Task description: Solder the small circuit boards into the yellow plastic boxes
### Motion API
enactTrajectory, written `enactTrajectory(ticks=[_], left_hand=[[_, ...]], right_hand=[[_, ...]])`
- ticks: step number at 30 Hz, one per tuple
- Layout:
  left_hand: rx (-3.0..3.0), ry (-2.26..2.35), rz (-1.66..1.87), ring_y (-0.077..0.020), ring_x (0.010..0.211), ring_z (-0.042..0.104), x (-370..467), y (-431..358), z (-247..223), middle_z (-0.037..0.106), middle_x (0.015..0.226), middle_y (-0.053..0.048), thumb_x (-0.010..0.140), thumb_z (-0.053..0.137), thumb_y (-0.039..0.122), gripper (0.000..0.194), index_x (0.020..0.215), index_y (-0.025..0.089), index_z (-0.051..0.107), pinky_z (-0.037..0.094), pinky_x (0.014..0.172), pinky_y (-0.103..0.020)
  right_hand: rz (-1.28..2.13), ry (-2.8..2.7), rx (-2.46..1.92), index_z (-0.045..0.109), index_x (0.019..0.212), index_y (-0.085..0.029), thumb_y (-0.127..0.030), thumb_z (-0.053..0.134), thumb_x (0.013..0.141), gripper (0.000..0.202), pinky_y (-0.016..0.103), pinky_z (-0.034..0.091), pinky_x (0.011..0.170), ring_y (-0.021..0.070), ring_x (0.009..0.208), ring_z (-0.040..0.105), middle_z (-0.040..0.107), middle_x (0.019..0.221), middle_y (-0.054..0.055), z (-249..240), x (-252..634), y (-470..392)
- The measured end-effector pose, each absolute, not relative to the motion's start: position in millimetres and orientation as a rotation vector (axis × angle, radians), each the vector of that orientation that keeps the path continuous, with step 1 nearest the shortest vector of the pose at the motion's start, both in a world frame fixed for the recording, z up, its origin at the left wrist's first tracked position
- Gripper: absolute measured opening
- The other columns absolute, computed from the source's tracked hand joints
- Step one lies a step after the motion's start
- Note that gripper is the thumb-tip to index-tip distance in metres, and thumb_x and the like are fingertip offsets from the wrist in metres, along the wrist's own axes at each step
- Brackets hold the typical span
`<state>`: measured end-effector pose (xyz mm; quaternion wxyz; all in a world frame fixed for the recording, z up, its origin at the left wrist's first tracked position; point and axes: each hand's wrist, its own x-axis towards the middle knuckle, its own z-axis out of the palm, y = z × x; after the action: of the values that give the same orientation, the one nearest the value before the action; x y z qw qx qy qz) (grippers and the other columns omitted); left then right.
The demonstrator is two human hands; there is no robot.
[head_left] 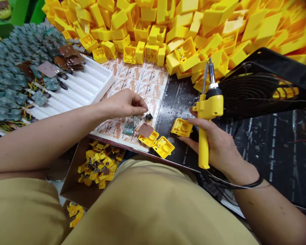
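My right hand (214, 139) is wrapped round a yellow soldering gun (202, 141), its metal tip pointing up. The thumb and a fingertip of that hand also grip a small yellow plastic casing (181, 128), open side up. My left hand (130, 103) is closed in a pinch over the patterned sheet; what the fingertips hold, if anything, I cannot make out. Just below it lie a green circuit board (129, 128), a small black part (149, 117) on wires and a brown board (145, 130). The brown board partly covers one of two opened yellow casing pieces (163, 147).
Yellow casings (153, 35) are heaped along the back. Wired circuit boards (7, 64) pile up at left, some on a white foam tray (91, 85). A black fan (260, 85) stands at right. Below the table edge, a cardboard box (76, 170) holds yellow pieces.
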<state>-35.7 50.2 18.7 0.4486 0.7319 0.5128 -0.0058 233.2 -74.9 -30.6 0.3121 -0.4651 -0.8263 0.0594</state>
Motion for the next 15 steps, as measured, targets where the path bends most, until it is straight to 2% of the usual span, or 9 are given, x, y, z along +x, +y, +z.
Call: enactTrajectory(ticks=[7, 11, 15], left_hand=[[1.913, 1.222, 0.081, -0.0124, 0.075, 0.066, -31.6, 44.1, 12.6, 0.072, 0.081, -0.002, 0.078, 0.06, 0.027, 0.018, 0.088, 0.015, 0.069, 0.05, 0.071, -0.024], [2.157, 1.185, 0.203, -0.0139, 0.083, 0.067, -23.4, 39.6, 21.7, 0.073, 0.085, -0.002, 0.081, 0.058, 0.03, 0.019, 0.085, 0.016, 0.071, 0.05, 0.08, -0.025], [2.3, 1.148, 0.27, -0.0148, 0.085, 0.067, -14.4, 38.4, 28.8, 0.074, 0.085, -0.001, 0.083, 0.056, 0.028, 0.019, 0.086, 0.018, 0.072, 0.049, 0.086, -0.028]], right_hand=[[0.137, -2.138, -1.254, 0.047, 0.128, -0.022, -0.026, 0.067, 0.087, 0.046, 0.033, 0.057, 0.079, 0.0216, 0.093, 0.068, 0.067, 0.105, 0.007, -36.5, 210.5, -71.5], [0.109, -2.165, -1.24, 0.045, 0.129, -0.023, -0.031, 0.067, 0.088, 0.048, 0.038, 0.056, 0.091, 0.0222, 0.1, 0.067, 0.067, 0.11, 0.008, -37.3, 208.0, -67.6], [0.096, -2.172, -1.255, 0.046, 0.129, -0.023, -0.028, 0.064, 0.089, 0.044, 0.034, 0.057, 0.085, 0.021, 0.098, 0.067, 0.067, 0.112, 0.008, -33.8, 214.1, -68.5]])
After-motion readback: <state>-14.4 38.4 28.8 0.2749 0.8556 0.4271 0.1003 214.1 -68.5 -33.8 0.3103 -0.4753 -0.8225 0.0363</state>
